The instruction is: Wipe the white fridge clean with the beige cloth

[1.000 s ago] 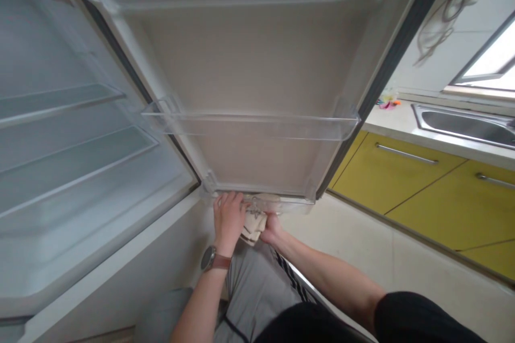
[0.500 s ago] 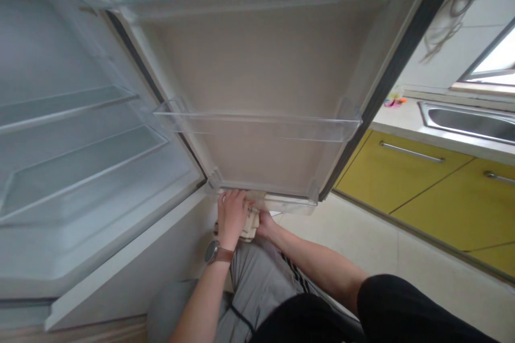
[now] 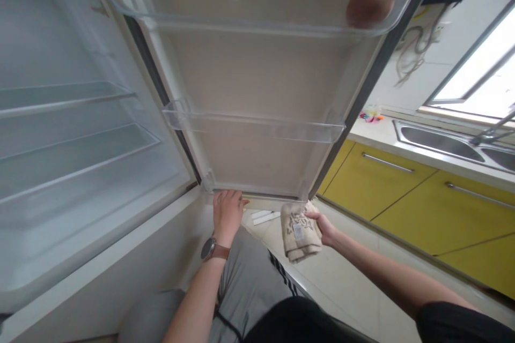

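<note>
My right hand (image 3: 322,225) grips a folded beige towel (image 3: 295,233) with a dark printed pattern and a small white label. It is at the right end of the fridge door's lowest clear shelf (image 3: 263,202), low in the view. At that shelf's left end, my left hand (image 3: 228,215) lies with its fingers curled over the rim and its thumb pointing right. Its fingertips are partly hidden inside the shelf. The fridge door (image 3: 261,69) stands open in front of me.
Higher on the door are a middle clear shelf (image 3: 257,126) and a top shelf (image 3: 261,24) holding a brown rounded object (image 3: 370,5). Fridge shelves (image 3: 72,158) are on the left. Yellow cabinets (image 3: 386,187) and a sink (image 3: 440,142) stand at right. White strips (image 3: 265,217) lie on the floor.
My right hand has moved right with the towel, away from my left hand. My left hand stays at the left end of the lowest shelf. The view has shifted somewhat to the right.
</note>
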Available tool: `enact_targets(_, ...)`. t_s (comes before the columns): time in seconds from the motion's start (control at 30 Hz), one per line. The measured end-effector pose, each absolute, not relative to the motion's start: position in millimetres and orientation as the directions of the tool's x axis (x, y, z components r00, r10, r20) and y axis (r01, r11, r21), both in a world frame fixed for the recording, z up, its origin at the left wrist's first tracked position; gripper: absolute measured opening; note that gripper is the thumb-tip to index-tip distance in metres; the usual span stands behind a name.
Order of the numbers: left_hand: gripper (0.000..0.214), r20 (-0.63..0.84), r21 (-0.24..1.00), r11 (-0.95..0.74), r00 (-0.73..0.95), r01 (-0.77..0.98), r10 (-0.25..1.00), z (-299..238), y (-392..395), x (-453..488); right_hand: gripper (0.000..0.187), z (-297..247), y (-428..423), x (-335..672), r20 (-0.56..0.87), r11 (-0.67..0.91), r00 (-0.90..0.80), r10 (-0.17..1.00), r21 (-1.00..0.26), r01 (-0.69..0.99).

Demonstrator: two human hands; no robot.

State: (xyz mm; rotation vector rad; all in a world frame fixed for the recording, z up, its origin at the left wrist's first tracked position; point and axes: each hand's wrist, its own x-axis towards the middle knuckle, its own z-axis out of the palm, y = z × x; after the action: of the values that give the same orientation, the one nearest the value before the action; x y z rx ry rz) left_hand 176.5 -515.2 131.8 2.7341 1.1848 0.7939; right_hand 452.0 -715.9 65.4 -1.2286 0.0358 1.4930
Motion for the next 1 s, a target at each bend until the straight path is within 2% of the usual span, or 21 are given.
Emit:
enact_targets(0.1, 0.014, 0.454, 0.252, -0.710, 0.568, 0.657, 0.687, 129.3, -514.6, 178.6, 0.026, 84.0, -731.3, 463.1, -0.694, -0.276, 0.383, 0.610, -0.639, -0.718)
enact_targets(0.17, 0.015, 0.463, 0.251, -0.714, 0.567, 0.654, 0.682, 128.3, -514.7, 179.4, 0.032, 96.9, -736.0, 466.3, -0.616, -0.180, 0.563, 0.552, -0.747, -0.640)
enact_targets(0.27, 0.015, 0.463, 0.248, -0.711, 0.564, 0.658, 0.684, 128.1, -515.0, 179.4, 0.045, 118.6, -734.5, 466.0, -0.370, -0.013, 0.794, 0.483, -0.909, -0.416)
enact_targets(0.37, 0.013, 0.458, 0.243, -0.709, 0.566, 0.662, 0.685, 128.4, -514.3, 178.2, 0.049, 142.2, -724.3, 462.4, -0.092, 0.089, 0.888, 0.451, -0.985, -0.148)
enact_targets(0.5, 0.012, 0.449, 0.239, -0.717, 0.580, 0.655, 0.680, 128.6, -512.4, 175.6, 0.042, 168.7, -708.8, 460.1, 0.171, 0.080, 0.884, 0.436, -0.985, 0.151)
enact_targets(0.67, 0.014, 0.463, 0.239, -0.727, 0.583, 0.643, 0.668, 129.4, -511.9, 173.1, 0.039, 202.1, -701.5, 464.5, 0.374, 0.150, 0.848, 0.375, -0.927, 0.343)
enact_targets(0.83, 0.014, 0.469, 0.239, -0.729, 0.581, 0.642, 0.665, 128.9, -511.9, 170.8, 0.040, 245.3, -697.5, 465.7, 0.637, 0.262, 0.729, 0.250, -0.770, 0.582)
enact_targets(0.9, 0.013, 0.474, 0.239, -0.732, 0.581, 0.638, 0.661, 127.8, -511.2, 169.6, 0.039, 251.6, -693.9, 466.3, 0.705, 0.271, 0.679, 0.206, -0.708, 0.652)
enact_targets(1.0, 0.013, 0.473, 0.232, -0.736, 0.587, 0.637, 0.657, 126.0, -510.1, 168.0, 0.043, 242.7, -688.1, 468.9, 0.718, 0.280, 0.676, 0.166, -0.692, 0.666)
